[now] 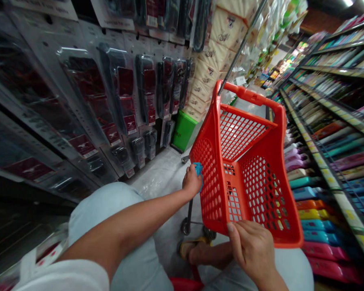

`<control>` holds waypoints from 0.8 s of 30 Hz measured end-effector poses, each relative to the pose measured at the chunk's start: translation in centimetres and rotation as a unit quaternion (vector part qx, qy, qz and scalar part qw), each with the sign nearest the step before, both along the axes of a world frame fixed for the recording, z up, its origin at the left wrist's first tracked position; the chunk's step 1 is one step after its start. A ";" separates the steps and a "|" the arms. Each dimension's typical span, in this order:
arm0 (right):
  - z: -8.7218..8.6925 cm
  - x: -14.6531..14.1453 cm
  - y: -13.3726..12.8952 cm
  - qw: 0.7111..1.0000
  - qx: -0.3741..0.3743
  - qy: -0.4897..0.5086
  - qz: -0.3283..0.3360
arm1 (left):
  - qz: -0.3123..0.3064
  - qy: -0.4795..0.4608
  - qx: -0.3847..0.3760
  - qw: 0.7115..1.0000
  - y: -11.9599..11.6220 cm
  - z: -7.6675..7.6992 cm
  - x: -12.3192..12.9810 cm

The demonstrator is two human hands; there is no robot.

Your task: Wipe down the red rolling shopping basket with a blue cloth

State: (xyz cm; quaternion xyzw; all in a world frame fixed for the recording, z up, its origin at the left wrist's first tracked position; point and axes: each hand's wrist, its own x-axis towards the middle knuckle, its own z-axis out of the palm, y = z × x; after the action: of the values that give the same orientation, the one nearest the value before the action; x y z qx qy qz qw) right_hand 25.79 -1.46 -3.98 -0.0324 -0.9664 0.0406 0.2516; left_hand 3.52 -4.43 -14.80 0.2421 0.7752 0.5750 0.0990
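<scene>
Shop shelves [336,192] line the right of this narrow aisle, clear packs [121,85] hang on the left, and between them, down on the pale floor [170,173], stands a red cart [223,190], right in front of the person's knees! Look at the left hand [191,180]: fingers curled closed around a blue cloth [198,169], only a bit of it showing, and it's up against the cart's outer left wall. That's the relation that counts, I'd say: the wall lies immediately to the right of this grip, its long side running away from the person towards the handle [248,95] at the far end. And the right hand [251,244]? Wrapped over the near rim, thumb outside, fingers over the edge, no cloth to be seen in it. So the left hand is the nearer one to that side wall, with the right at the near end, closest to the body
</scene>
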 end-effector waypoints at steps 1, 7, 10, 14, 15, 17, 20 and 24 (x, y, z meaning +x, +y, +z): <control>0.0 0.1 0.1 1.000 0.001 0.001 -0.002 | -0.014 0.009 0.008 1.000 -0.9 0.4 1.5; -0.3 0.5 0.6 1.000 -0.010 -0.004 0.000 | -0.186 0.088 0.056 0.977 -7.4 2.5 8.1; -0.2 0.8 1.0 1.000 -0.012 -0.003 0.020 | -0.210 0.081 0.036 0.974 -8.1 1.4 8.0; 0.1 2.0 2.3 0.998 -0.003 0.010 0.067 | -0.147 0.047 0.001 0.988 -5.0 0.2 3.9; 0.2 2.4 2.7 0.997 -0.002 0.005 0.077 | -0.128 0.038 -0.004 0.991 -3.9 0.2 2.7; 0.5 3.0 3.4 0.996 -0.012 -0.030 0.078 | -0.088 0.015 -0.008 0.996 -1.8 0.4 0.5; 1.2 2.6 3.8 0.994 -0.070 -0.085 0.014 | -0.032 -0.030 -0.002 0.999 0.5 0.5 -1.0; 1.7 -1.2 2.5 0.990 -0.048 -0.043 -0.126 | 0.019 -0.066 0.017 0.997 1.5 0.0 0.2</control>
State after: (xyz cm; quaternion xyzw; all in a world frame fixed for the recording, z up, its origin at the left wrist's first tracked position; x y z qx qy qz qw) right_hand 24.58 1.01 -2.24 -0.1675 -0.9615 0.0531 0.2114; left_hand 3.69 -2.91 -14.80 0.1908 0.7613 0.6047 0.1352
